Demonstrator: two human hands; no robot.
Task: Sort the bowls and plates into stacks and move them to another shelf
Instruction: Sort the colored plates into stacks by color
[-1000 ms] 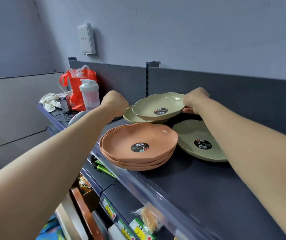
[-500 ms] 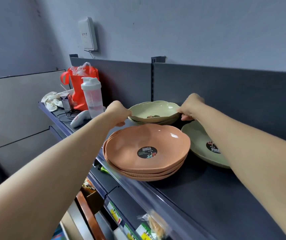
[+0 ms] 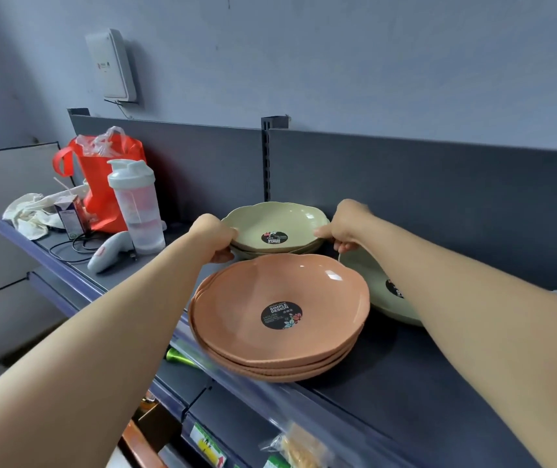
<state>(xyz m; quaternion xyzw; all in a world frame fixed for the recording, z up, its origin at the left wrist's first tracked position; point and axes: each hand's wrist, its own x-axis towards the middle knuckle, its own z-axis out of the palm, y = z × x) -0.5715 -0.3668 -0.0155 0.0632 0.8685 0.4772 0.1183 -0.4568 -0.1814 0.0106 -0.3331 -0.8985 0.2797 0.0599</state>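
While my left hand (image 3: 214, 238) and right hand (image 3: 346, 226) gripped opposite rims of the stacked pale green scalloped plastic bowls (image 3: 275, 231), terracotta scalloped plates (image 3: 280, 315) sat nearer.

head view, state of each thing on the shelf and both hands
green bowl stack: nested, gripped on both sides
left hand: closed on the stack's left rim
right hand: closed on its right rim
orange bowl stack: nested, untouched
lone green bowl: upright, unstacked
shaker bottle: upright, lid shut
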